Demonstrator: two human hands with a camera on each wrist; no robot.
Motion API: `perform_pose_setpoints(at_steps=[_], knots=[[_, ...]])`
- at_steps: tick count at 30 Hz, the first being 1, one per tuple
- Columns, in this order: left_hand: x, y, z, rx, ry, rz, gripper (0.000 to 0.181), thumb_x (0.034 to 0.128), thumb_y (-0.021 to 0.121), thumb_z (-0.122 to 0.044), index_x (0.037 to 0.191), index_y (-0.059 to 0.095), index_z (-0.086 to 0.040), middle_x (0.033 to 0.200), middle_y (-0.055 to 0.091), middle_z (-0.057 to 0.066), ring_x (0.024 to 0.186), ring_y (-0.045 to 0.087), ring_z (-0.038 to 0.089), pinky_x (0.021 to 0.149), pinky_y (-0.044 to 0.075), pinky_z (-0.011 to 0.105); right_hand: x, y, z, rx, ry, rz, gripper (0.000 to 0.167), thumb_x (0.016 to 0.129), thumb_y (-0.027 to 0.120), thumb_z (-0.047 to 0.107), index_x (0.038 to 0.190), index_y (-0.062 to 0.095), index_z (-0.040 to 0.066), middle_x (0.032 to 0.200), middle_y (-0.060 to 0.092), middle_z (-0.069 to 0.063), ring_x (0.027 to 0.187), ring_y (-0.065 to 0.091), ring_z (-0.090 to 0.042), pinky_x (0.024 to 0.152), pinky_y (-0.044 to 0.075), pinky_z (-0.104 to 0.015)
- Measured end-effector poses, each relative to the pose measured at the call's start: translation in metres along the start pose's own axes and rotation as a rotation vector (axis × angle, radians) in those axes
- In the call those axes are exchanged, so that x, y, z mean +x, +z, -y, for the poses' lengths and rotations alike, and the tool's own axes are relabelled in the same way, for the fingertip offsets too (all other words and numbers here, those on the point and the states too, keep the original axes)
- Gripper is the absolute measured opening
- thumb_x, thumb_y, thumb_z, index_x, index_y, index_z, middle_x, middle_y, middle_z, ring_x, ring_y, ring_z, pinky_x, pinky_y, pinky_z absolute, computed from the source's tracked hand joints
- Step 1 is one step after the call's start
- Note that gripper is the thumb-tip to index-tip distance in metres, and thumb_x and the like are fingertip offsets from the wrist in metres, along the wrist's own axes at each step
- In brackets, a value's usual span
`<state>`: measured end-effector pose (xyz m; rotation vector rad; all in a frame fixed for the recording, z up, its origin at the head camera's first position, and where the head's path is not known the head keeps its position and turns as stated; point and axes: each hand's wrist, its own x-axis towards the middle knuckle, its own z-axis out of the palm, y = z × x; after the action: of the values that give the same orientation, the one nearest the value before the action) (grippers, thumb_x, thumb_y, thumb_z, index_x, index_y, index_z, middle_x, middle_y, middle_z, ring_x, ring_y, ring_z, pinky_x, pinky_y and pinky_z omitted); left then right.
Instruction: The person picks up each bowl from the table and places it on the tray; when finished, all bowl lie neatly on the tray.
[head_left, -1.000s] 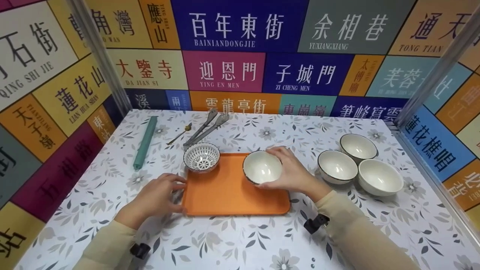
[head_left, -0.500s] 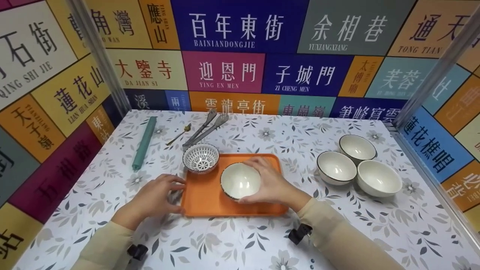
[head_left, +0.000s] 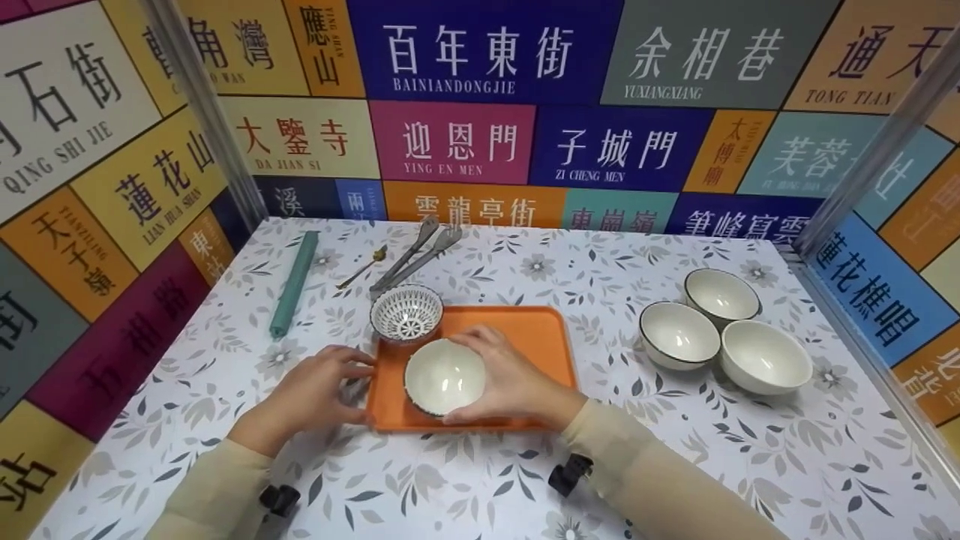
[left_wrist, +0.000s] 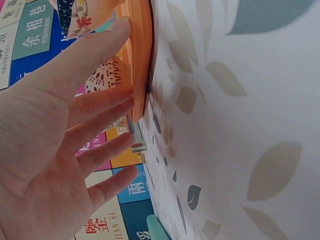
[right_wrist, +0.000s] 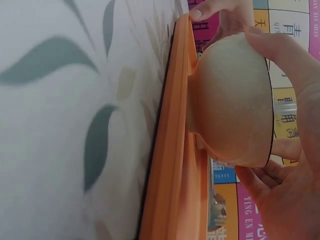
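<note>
My right hand (head_left: 510, 376) grips a cream bowl (head_left: 444, 377) by its right side, over the front left part of the orange tray (head_left: 536, 330). In the right wrist view the bowl (right_wrist: 230, 102) is held between thumb and fingers, its foot at the tray (right_wrist: 172, 150). My left hand (head_left: 319, 390) rests at the tray's left edge with fingers spread; in the left wrist view this hand (left_wrist: 65, 130) has its thumb and fingertips at the tray's rim (left_wrist: 141, 55). A patterned bowl (head_left: 407, 315) sits on the tray's back left corner, behind the cream bowl.
Three cream bowls (head_left: 679, 336) stand close together on the right of the table (head_left: 420, 487). Behind the patterned bowl lie grey tongs (head_left: 416, 259) and a small golden spoon (head_left: 364, 268). A green roll (head_left: 294, 285) lies at the back left.
My right hand has carried the cream bowl leftward and toward the front across the tray, nearer the patterned bowl. The left hand has stayed at the tray's left edge.
</note>
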<state>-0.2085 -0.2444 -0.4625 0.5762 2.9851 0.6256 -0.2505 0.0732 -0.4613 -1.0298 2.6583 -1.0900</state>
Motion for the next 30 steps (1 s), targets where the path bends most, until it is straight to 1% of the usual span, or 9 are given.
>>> perform_pose_setpoints(at_steps=[5, 10, 17, 24, 30], knots=[[0.001, 0.002, 0.001, 0.018, 0.015, -0.011, 0.071, 0.0662, 0.097, -0.039, 0.126, 0.075, -0.01, 0.137, 0.066, 0.003, 0.132, 0.055, 0.03, 0.11, 0.048, 0.053, 0.005, 0.011, 0.007, -0.001, -0.04, 0.02, 0.114, 0.057, 0.098, 0.051, 0.152, 0.049, 0.012, 0.147, 0.047, -0.002, 0.135, 0.047, -0.022, 0.111, 0.049, -0.047], [0.001, 0.001, 0.001, 0.025, 0.024, -0.015, 0.068, 0.0671, 0.096, -0.039, 0.126, 0.075, -0.012, 0.137, 0.066, 0.003, 0.133, 0.055, 0.031, 0.111, 0.047, 0.055, 0.01, 0.016, 0.012, -0.007, -0.076, 0.029, 0.112, 0.058, 0.098, 0.047, 0.152, 0.049, 0.01, 0.149, 0.046, -0.003, 0.137, 0.046, -0.022, 0.112, 0.048, -0.047], [0.001, 0.0, 0.0, 0.022, 0.022, -0.014, 0.067, 0.0677, 0.095, -0.037, 0.126, 0.075, -0.012, 0.138, 0.065, 0.002, 0.133, 0.055, 0.03, 0.111, 0.046, 0.056, 0.016, 0.02, 0.017, -0.011, -0.068, 0.047, 0.112, 0.058, 0.098, 0.048, 0.152, 0.049, 0.01, 0.149, 0.046, -0.001, 0.136, 0.045, -0.019, 0.112, 0.048, -0.044], [0.001, 0.001, 0.002, 0.042, 0.049, -0.042, 0.063, 0.0692, 0.095, -0.038, 0.125, 0.076, -0.014, 0.134, 0.068, 0.001, 0.131, 0.057, 0.028, 0.109, 0.049, 0.054, 0.02, 0.024, 0.018, -0.036, -0.104, 0.04, 0.11, 0.06, 0.097, 0.05, 0.151, 0.05, 0.009, 0.15, 0.046, -0.004, 0.137, 0.044, -0.021, 0.113, 0.048, -0.044], [-0.001, 0.0, 0.001, 0.035, 0.02, -0.029, 0.064, 0.0687, 0.095, -0.038, 0.125, 0.075, -0.015, 0.135, 0.067, 0.001, 0.132, 0.056, 0.029, 0.11, 0.047, 0.055, 0.018, 0.024, 0.016, -0.032, -0.127, 0.049, 0.113, 0.061, 0.096, 0.055, 0.153, 0.048, 0.011, 0.154, 0.043, -0.006, 0.139, 0.043, -0.022, 0.114, 0.047, -0.047]])
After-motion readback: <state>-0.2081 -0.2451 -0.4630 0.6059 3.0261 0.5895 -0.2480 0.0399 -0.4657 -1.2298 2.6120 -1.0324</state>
